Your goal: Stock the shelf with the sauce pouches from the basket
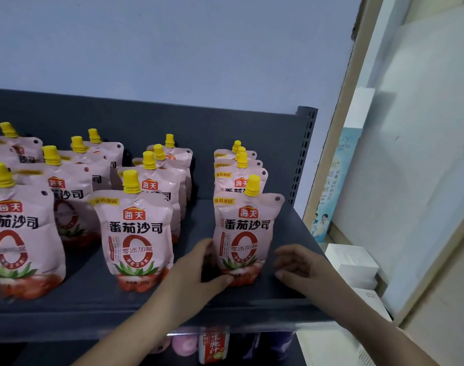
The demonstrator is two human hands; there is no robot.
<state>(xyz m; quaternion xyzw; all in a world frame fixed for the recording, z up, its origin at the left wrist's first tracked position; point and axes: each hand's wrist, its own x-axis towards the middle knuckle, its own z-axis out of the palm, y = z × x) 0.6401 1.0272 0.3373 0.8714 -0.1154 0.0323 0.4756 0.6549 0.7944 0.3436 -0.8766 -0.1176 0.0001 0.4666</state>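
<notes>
While a pale wall (172, 48) fills the upper view, the dark grey shelf (93, 299) runs across the middle, closed at the back by a panel of the same grey and ended on the right by a slotted upright post (306, 143). Pink sauce pouches (135, 233) with yellow screw caps stand upright on the shelf in four front-to-back rows, printed faces toward the camera; the leftmost row is cut off by the frame edge. At the head of the rightmost row stands the front pouch (245, 233), near the shelf's front edge, with three more lined up close behind it. A bare strip of shelf separates this row from the next row to its left.

Both forearms reach in from the bottom of the frame. Left hand (196, 270) sits at the lower left corner of the front pouch, its thumb touching the base and its fingers (207, 247) curled loosely along the pouch's left side, cupping rather than gripping it. Right hand (295, 262) hovers just beside the pouch's right edge, apart from it, fingers (283, 273) loosely curled and holding nothing.

To the right of the shelf, white boxes (352, 262) and a blue printed carton (331, 186) lean by a pale board. Under the shelf, a red-labelled bottle (213, 348) shows between blurred items.
</notes>
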